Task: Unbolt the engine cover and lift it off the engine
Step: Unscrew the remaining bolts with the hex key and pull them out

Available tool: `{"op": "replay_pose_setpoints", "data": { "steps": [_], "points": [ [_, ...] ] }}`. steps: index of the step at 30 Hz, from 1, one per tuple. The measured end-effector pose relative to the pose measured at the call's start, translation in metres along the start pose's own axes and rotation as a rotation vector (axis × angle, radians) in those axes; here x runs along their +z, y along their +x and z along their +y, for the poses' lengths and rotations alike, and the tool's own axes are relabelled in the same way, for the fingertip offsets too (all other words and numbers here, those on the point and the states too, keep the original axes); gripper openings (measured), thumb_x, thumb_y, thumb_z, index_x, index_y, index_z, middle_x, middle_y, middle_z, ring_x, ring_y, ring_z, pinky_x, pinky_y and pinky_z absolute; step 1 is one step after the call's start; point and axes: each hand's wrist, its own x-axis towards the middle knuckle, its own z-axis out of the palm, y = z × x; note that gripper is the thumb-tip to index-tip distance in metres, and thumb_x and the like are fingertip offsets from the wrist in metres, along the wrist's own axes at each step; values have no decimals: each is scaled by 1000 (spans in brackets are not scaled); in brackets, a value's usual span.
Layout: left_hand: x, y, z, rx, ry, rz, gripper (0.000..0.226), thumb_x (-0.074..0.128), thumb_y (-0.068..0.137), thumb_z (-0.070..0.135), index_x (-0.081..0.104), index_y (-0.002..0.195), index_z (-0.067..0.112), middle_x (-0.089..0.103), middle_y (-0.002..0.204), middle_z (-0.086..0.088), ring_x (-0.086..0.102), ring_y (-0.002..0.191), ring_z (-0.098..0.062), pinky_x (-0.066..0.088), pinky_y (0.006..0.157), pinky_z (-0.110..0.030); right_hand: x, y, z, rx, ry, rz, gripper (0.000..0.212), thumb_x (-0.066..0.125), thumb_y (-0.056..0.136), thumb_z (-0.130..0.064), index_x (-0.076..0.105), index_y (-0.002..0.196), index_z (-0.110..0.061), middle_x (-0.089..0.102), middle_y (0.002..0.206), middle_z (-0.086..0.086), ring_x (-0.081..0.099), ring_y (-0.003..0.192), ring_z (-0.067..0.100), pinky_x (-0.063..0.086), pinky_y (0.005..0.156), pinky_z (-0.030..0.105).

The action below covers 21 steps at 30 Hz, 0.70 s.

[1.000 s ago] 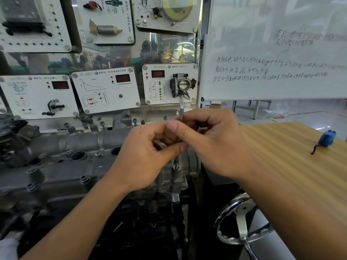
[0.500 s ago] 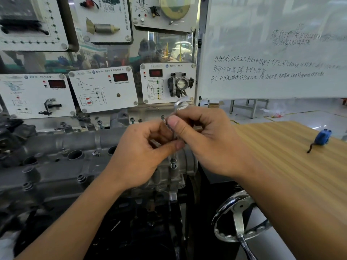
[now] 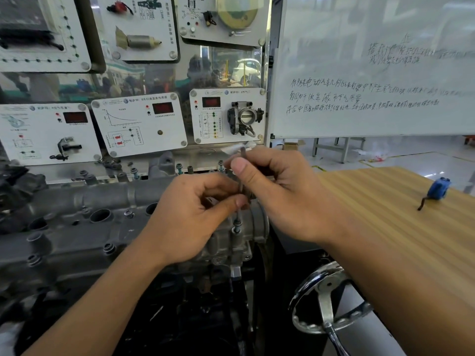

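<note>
Head view: a tight grip on a slim steel key [image 3: 242, 154], the left hand [image 3: 185, 222] pinching low on the shaft and the right hand [image 3: 277, 191] pinching near the bend. The key stands upright in a bolt [image 3: 237, 228] at the right end of the cover [image 3: 77, 227]. Its bent tip has swung round since a second ago, so the bolt is likely spinning out. The rough, grey cast cover still sits on the engine.

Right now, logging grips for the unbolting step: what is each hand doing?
Left hand: pinches the thin key low on its shaft.
Right hand: grips the same key higher up.
</note>
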Motion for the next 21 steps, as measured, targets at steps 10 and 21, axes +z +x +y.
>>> {"op": "replay_pose_setpoints", "data": {
  "steps": [10,21],
  "points": [
    [-5,0,-8,9,-38,-126,32,62,96,20,61,127,27,72,113,14,68,109,-7,55,90,-25,1,0,-1,-10,-32,-18,24,52,102,-14,69,92,-1,68,79,10,65,77,18,53,70,36],
    [3,0,-6,-3,-21,45,18,78,80,24,68,87,11,70,76,-6,68,70,-24,57,66,-46,4,2,-5,-13,35,49,24,67,94,-15,71,72,-7,62,57,-3,54,51,9,43,52,20]
  ]
}}
